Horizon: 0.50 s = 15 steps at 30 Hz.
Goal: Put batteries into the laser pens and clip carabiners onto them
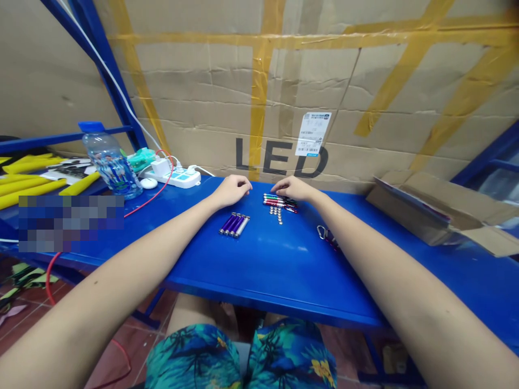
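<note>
My left hand (232, 191) rests at the far part of the blue table, its fingers curled in; whatever they may hold is hidden. My right hand (295, 189) is over the far side of a row of slim metal tubes (274, 202) in red, green and silver, with its fingers stretched out to the left. Just in front of that row lie several small round silver button cells (279, 215). Nearer the left forearm, purple tubes (232, 223) and a silver tube (242, 227) lie side by side. A carabiner clip (321, 232) on a dark, partly hidden piece lies by my right forearm.
A large taped carton (194, 97) marked LED stands behind the table (259, 270). At the left are a water bottle (109, 162), a white power strip (178, 176), a red cable (156, 194) and yellow strips (32, 189). An open cardboard box (417, 216) sits at the right.
</note>
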Each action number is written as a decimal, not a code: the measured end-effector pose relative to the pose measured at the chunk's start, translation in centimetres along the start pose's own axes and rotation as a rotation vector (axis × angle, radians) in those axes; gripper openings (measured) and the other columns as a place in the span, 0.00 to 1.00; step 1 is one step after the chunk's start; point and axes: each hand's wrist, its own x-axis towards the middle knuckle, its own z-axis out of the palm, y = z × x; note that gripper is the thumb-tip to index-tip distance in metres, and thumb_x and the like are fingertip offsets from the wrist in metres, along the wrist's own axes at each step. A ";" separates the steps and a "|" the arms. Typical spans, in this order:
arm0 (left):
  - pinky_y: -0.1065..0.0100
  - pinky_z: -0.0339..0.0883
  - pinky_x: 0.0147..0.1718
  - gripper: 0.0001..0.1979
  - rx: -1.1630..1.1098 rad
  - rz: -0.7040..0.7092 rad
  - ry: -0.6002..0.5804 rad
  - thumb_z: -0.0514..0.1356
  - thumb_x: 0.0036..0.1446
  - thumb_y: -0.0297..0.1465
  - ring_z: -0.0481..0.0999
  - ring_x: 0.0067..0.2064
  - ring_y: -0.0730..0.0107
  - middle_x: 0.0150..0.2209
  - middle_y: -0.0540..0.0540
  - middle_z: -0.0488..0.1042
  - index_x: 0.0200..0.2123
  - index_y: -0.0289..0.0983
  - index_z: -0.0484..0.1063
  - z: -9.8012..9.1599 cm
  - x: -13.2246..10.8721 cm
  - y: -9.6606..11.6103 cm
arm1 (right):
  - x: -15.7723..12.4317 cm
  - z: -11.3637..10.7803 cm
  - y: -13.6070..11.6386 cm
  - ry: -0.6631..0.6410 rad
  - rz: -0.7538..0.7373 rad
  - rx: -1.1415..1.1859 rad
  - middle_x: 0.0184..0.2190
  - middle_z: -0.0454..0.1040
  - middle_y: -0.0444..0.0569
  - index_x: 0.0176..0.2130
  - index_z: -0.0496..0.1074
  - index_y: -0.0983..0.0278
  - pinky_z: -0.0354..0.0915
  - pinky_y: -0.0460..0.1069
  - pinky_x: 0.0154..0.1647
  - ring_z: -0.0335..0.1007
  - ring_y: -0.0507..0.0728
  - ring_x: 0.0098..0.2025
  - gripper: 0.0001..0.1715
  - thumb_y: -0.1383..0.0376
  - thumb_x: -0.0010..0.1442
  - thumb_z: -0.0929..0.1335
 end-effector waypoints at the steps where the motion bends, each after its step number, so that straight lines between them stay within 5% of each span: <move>1: 0.65 0.66 0.36 0.09 0.006 0.004 -0.023 0.57 0.57 0.30 0.76 0.32 0.67 0.28 0.47 0.78 0.29 0.37 0.76 0.0 0.0 0.0 | 0.0 0.0 0.0 0.002 -0.002 0.003 0.40 0.83 0.50 0.42 0.83 0.64 0.68 0.50 0.50 0.76 0.57 0.41 0.14 0.70 0.58 0.69; 9: 0.66 0.67 0.39 0.09 0.085 0.044 -0.135 0.57 0.56 0.30 0.76 0.34 0.67 0.30 0.46 0.79 0.32 0.34 0.77 -0.1 0.0 0.7 | -0.3 -0.1 -0.2 -0.001 0.011 -0.011 0.43 0.83 0.51 0.43 0.82 0.66 0.68 0.50 0.51 0.77 0.58 0.43 0.15 0.70 0.59 0.68; 15: 0.65 0.68 0.42 0.10 0.131 0.086 -0.530 0.59 0.51 0.30 0.77 0.39 0.65 0.36 0.44 0.81 0.35 0.35 0.79 -1.6 -0.2 2.1 | -1.6 0.1 -1.2 0.166 0.003 -0.133 0.44 0.82 0.55 0.43 0.81 0.67 0.68 0.52 0.50 0.76 0.59 0.45 0.16 0.72 0.59 0.66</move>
